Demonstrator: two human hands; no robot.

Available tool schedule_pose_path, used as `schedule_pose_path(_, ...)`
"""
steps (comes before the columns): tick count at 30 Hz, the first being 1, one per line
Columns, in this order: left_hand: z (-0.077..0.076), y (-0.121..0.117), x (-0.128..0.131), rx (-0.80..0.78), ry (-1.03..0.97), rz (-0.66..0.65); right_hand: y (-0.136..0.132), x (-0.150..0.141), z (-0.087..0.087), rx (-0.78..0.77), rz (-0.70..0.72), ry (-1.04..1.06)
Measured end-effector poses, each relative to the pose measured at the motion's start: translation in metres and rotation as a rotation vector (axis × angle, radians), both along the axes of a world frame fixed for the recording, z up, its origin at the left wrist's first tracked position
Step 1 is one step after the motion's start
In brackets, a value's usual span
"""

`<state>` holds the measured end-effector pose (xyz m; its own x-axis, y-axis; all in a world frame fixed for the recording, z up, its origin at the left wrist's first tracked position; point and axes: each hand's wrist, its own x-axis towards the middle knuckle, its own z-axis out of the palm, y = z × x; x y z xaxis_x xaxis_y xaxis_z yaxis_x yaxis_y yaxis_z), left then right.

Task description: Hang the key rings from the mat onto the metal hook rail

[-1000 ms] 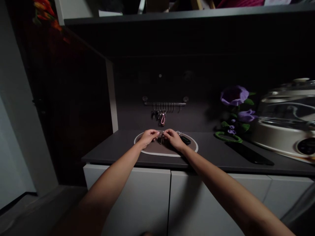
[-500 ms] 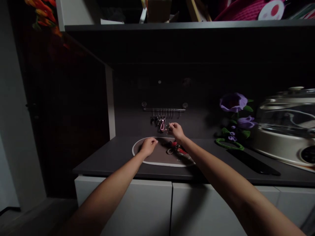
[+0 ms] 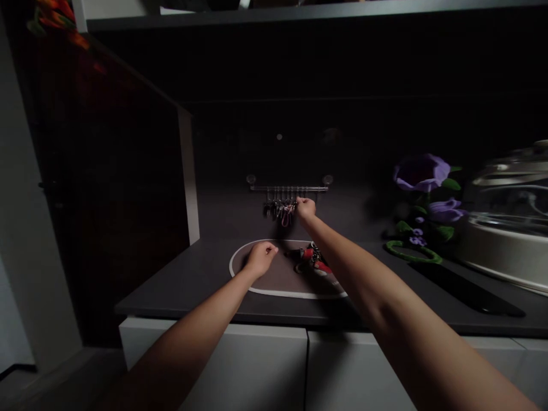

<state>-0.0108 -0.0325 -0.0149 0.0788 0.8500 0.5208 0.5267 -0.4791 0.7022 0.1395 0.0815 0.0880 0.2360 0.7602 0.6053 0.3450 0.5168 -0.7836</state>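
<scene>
My right hand [image 3: 306,208] is raised to the hook rail [image 3: 289,188] on the back wall, its fingers pinched on a small bunch of keys just below the hooks. Several keys [image 3: 274,208] and a pink loop [image 3: 285,218] hang on the hooks to its left. Low over the left part of the oval mat [image 3: 274,279] is my left hand [image 3: 261,258], fingers curled together with nothing visible in them. A red item with metal rings [image 3: 307,253] lies on the mat, partly hidden behind my right forearm.
Purple artificial flowers [image 3: 422,172] with a green ring base stand to the right, beside a cream appliance with a clear cover [image 3: 509,237]. In front of them lies a flat black object [image 3: 466,288]. A shelf edge [image 3: 274,17] runs overhead; white cabinet doors [image 3: 222,365] are below.
My right hand has moved up to the hooks with the keys. My left hand stays low over the mat. The view has tipped down and come slightly closer.
</scene>
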Motion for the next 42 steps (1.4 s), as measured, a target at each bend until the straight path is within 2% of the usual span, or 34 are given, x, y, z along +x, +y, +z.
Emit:
schedule_pose_path(4,-0.001,0.001,0.000,0.003,0.008,-0.004,0.010,-0.002,0.001,-0.091,-0.067,0.176)
schedule_pose_path(13,-0.002,0.002,-0.001,-0.017,0.006,-0.014,0.027,-0.005,-0.001,-0.101,-0.168,0.180)
schedule_pose_path(18,-0.002,0.003,-0.001,-0.004,0.011,-0.013,0.030,-0.003,-0.004,-0.076,-0.072,0.246)
schedule_pose_path(24,-0.003,0.003,-0.001,-0.007,0.012,0.003,0.020,-0.004,-0.007,-0.135,-0.043,0.412)
schedule_pose_path(32,-0.003,0.004,-0.002,-0.027,-0.003,0.005,0.000,-0.004,-0.009,-0.196,0.191,0.520)
schedule_pose_path(42,-0.004,0.003,-0.002,-0.041,-0.022,0.004,-0.014,0.001,-0.010,-0.241,0.242,0.426)
